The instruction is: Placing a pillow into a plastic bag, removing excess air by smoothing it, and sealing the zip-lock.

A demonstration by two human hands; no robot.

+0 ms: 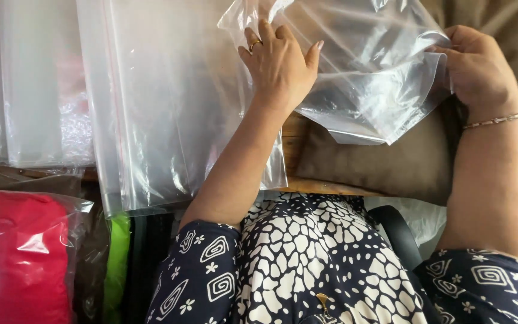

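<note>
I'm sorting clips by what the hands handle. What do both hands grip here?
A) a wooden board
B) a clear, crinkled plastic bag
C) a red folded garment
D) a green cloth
B: the left hand presses flat on the clear, crinkled plastic bag while the right hand pinches its edge above a brown cushion.

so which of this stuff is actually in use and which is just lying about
In use:
- clear bag, held by both hands
- left hand, flat on the bag
- right hand, pinching the bag's edge
- brown cloth under the bag

Lying about:
- bag stack
- second stack
- bagged red cloth
- green item
</note>
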